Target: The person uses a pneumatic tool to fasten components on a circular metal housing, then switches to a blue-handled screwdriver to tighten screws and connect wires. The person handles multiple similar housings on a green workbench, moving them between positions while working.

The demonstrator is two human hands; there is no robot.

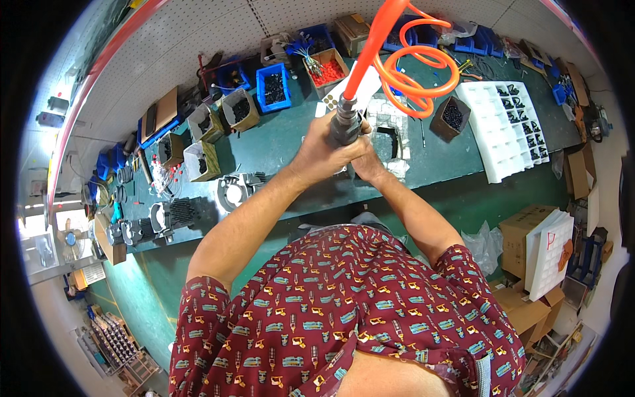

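Note:
My left hand (319, 149) is wrapped round a dark air screwdriver (345, 126), held upright over the bench. An orange-red air hose (376, 41) runs up from its top. Close against the tool's lower end is my right hand (364, 161); its fingers are mostly hidden, so what they hold cannot be seen. Just right of the hands lies a pale, blocky fixture (397, 112) with a dark curved opening. The tool's tip and whatever lies under it are hidden. Left of my left forearm stands a silver-grey metal housing (233, 192) with a round face.
Coiled hose loops (446, 74) hang over the green bench (291, 132). Along the back stand a blue bin (273, 88) of black parts and a box (325, 69) of red parts. To the right are a small box (451, 118) and a white tray (486, 132) with black parts.

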